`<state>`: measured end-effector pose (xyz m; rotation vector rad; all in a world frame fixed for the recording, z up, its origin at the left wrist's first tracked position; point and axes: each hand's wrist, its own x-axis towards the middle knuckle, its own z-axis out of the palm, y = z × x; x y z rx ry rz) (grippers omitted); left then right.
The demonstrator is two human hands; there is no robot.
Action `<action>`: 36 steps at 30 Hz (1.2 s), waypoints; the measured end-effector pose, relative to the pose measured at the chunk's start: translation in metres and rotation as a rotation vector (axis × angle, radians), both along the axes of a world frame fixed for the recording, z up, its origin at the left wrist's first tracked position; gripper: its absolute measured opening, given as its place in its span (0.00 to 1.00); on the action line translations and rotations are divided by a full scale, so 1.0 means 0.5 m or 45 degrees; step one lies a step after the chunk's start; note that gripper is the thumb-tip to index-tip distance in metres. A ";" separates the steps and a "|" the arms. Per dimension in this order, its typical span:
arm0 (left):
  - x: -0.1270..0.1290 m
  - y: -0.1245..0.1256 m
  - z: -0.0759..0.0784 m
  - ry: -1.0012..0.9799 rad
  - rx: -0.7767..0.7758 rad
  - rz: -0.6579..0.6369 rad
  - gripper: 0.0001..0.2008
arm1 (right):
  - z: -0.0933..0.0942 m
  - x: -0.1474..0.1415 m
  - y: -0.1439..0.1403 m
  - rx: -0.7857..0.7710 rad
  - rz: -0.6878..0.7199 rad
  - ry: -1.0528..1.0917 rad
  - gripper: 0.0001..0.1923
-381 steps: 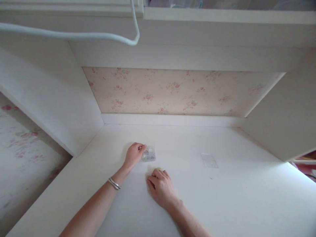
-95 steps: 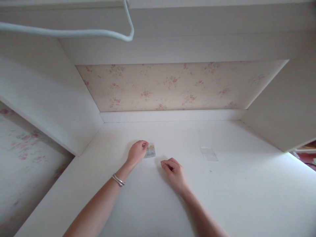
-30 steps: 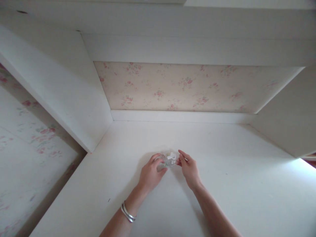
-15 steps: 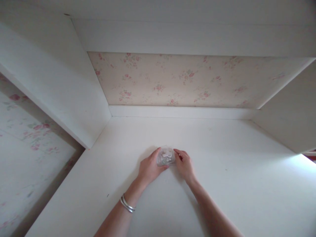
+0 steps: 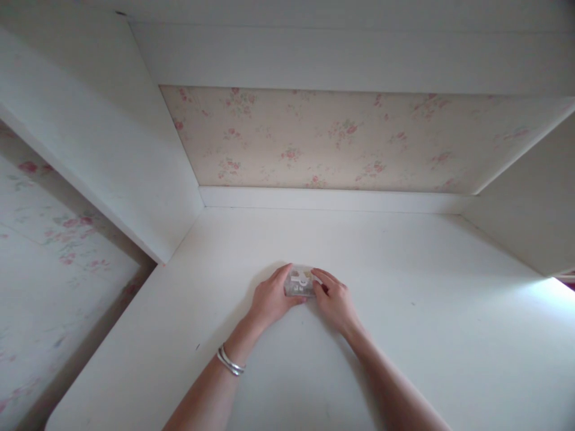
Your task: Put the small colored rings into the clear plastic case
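We cup our left hand (image 5: pixel 269 299) and right hand (image 5: pixel 335 300), fingers closed around the clear box (image 5: pixel 300 283) on the desk (image 5: pixel 426 323); any label is unreadable.

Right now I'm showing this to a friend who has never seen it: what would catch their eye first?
Probably the two hands meeting mid-desk: the left hand and right hand both grip a small clear plastic box on the white desk. Next, the rose-patterned wallpaper at the back of the alcove, and the silver bracelet on the left wrist.
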<state>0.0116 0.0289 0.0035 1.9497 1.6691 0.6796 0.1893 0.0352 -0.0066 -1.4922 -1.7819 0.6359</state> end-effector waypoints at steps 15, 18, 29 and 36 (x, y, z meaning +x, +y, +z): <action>-0.013 0.011 -0.005 -0.242 -0.028 -0.063 0.31 | -0.010 0.000 0.000 -0.008 0.050 0.000 0.19; -0.013 0.010 -0.007 -0.228 -0.027 -0.048 0.31 | -0.011 -0.001 0.001 -0.010 0.059 -0.011 0.20; -0.009 0.008 -0.012 -0.200 -0.011 -0.085 0.31 | -0.004 -0.002 0.004 -0.014 0.098 -0.047 0.19; -0.024 0.003 -0.002 -0.269 -0.113 -0.191 0.41 | 0.019 0.012 -0.007 -0.140 0.238 -0.064 0.27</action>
